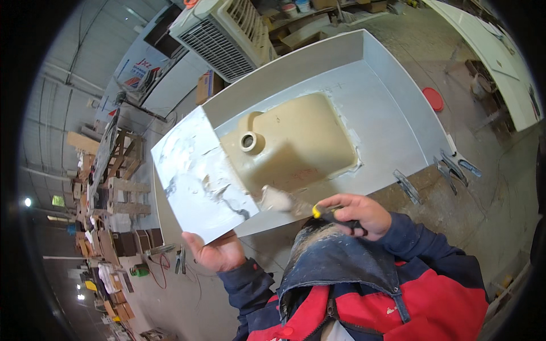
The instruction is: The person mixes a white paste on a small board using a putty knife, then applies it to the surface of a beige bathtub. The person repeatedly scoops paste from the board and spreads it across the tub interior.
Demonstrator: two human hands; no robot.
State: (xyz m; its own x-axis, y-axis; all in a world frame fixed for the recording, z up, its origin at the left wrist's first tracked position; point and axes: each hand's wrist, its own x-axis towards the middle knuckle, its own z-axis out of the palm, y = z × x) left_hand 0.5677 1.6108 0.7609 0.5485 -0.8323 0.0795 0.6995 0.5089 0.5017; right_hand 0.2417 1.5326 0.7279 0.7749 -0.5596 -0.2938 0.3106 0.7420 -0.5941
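Observation:
My left hand point(220, 254) grips the near edge of a white, grey-veined panel point(190, 156), its thumb at the corner. Lumps and smears of pale paste point(213, 187) lie on the panel's face. In my right hand point(364, 216) is a putty knife point(325, 213) with a black and yellow handle. Its blade, blurred and coated with paste, points left, close to the panel's right corner. Beyond the panel, the beige underside of a sink basin point(307, 133) with a round drain outlet sits inside a pale, high-walled countertop shell point(392, 108). Whitish paste rings part of the basin.
Several spring clamps point(452, 169) grip or lean by the shell's right near edge. A large air cooler point(222, 42) and a cardboard box point(209, 87) stand behind it. A red lid point(433, 99) lies on the floor at right. Wooden stands point(128, 196) are at left.

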